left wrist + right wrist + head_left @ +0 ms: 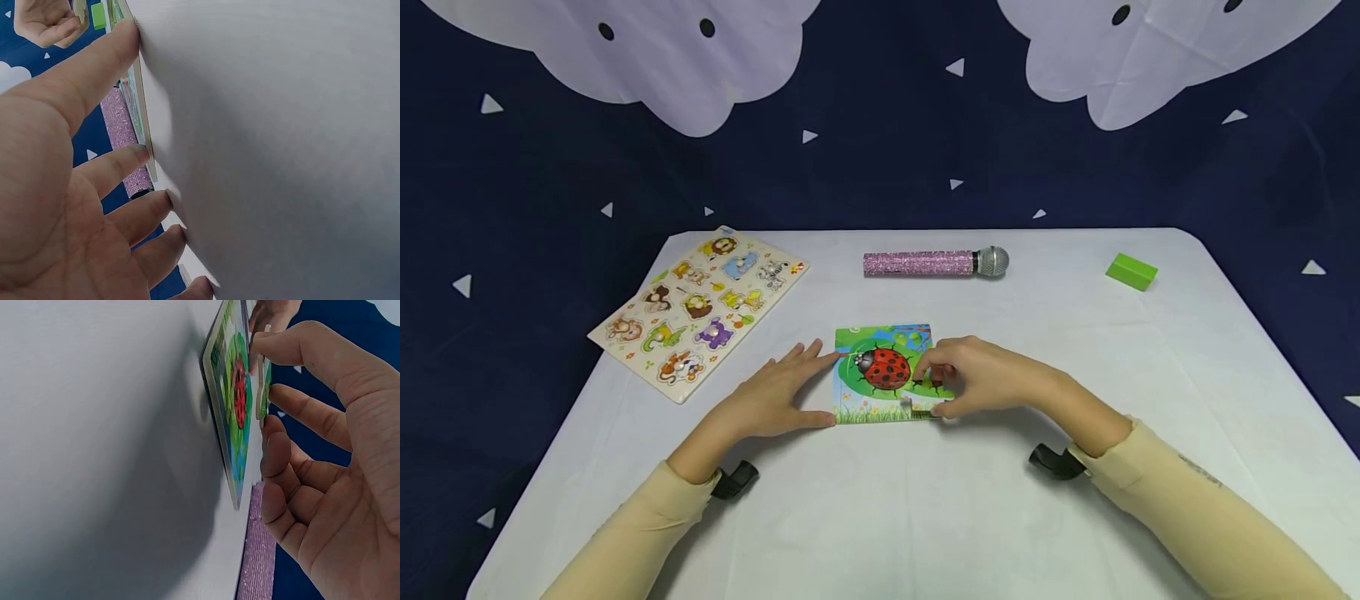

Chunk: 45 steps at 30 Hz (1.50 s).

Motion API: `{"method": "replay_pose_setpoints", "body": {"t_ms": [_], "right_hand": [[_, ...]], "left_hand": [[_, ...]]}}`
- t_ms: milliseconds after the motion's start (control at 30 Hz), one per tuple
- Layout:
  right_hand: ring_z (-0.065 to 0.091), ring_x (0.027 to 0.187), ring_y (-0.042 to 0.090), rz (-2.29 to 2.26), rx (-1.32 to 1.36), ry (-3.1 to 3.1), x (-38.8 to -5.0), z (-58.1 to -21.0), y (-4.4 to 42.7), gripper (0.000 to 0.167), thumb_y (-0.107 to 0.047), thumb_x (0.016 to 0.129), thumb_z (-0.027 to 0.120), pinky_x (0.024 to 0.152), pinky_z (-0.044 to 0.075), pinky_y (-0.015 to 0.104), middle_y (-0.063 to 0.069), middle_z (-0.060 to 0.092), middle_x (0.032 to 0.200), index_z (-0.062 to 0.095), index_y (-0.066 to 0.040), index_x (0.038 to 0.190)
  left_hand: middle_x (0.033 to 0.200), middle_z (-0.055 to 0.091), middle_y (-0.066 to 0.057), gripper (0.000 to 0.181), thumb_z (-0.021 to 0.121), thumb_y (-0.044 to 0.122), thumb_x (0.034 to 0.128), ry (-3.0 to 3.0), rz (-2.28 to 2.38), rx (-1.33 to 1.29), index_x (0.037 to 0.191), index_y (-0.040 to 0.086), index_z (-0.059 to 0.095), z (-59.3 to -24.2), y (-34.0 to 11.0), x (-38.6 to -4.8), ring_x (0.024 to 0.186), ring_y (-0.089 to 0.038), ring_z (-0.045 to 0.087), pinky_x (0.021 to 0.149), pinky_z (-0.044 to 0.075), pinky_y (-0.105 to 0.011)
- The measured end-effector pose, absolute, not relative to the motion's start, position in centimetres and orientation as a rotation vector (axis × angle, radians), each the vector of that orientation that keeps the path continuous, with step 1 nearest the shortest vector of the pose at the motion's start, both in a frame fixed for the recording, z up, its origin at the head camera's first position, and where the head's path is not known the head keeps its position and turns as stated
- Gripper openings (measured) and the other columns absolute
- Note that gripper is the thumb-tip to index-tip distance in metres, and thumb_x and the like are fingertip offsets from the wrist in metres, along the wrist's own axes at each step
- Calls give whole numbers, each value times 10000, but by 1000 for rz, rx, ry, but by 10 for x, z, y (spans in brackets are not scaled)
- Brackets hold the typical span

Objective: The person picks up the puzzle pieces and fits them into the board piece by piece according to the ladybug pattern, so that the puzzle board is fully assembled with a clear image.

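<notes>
A ladybug puzzle (880, 406) lies flat on the white table in the head view, its big red ladybug facing up. At its left edge my left hand (767, 397) rests with spread, mostly straight fingers; thumb and forefinger touch the side. Over the puzzle's right part, my right hand (992, 377) pinches a thin puzzle piece (263, 394) between thumb and fingers. The right wrist view shows the piece edge-on, held apart from the puzzle board (219, 419). From above, the fingers partly cover the piece and the puzzle's right side.
An animal peg puzzle board (730, 333) lies slanted at the back left. Behind the ladybug puzzle is a pink glittery microphone (925, 264). A green block (1131, 272) sits at the back right. A dark patterned cloth (880, 175) hangs behind the table.
</notes>
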State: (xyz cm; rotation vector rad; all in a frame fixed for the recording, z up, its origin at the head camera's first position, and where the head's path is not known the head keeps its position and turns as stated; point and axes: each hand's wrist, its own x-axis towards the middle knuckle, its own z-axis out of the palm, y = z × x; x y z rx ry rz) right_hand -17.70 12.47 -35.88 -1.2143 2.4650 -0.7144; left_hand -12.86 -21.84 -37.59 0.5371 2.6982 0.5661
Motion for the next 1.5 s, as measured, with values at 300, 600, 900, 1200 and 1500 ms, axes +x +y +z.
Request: {"method": "replay_pose_setpoints", "body": {"t_ms": [300,600,900,1200,1500], "right_hand": [[607,869,101,-674,-1255,2442,-182,-361,105,418,-281,859,881,823,529,292,-80,696,987,738,-184,1240],[588,877,131,-647,-1293,2416,-187,-363,89,374,-273,863,886,829,512,292,-69,677,937,748,-201,1203],[591,927,117,-612,-1315,2372,-191,-366,78,348,-277,885,880,839,540,273,-72,685,983,759,-208,1204],[593,937,118,-594,-1335,2355,-195,-369,72,314,-275,889,874,868,525,285,-83,699,983,788,-203,1182],[606,903,105,-590,-1381,2310,-196,-369,69,283,-271,895,872,821,527,250,-72,708,961,788,-199,1155]], "left_hand": [[1764,247,-230,927,815,498,929,2703,561,554,1687,195,376,-375,-218,-128,1639,-500,212,1279,204,-769],[1772,231,-218,932,825,477,925,2702,556,544,1690,204,369,-374,-218,-128,1646,-491,195,1285,199,-763],[1773,232,-212,932,825,487,923,2703,554,543,1689,210,373,-376,-219,-129,1644,-491,202,1286,207,-759],[1771,229,-219,932,821,495,925,2706,550,552,1689,205,373,-375,-217,-130,1642,-497,203,1283,212,-760],[1775,225,-213,931,820,488,927,2702,543,541,1692,212,366,-375,-218,-129,1647,-488,198,1286,208,-759]]}}
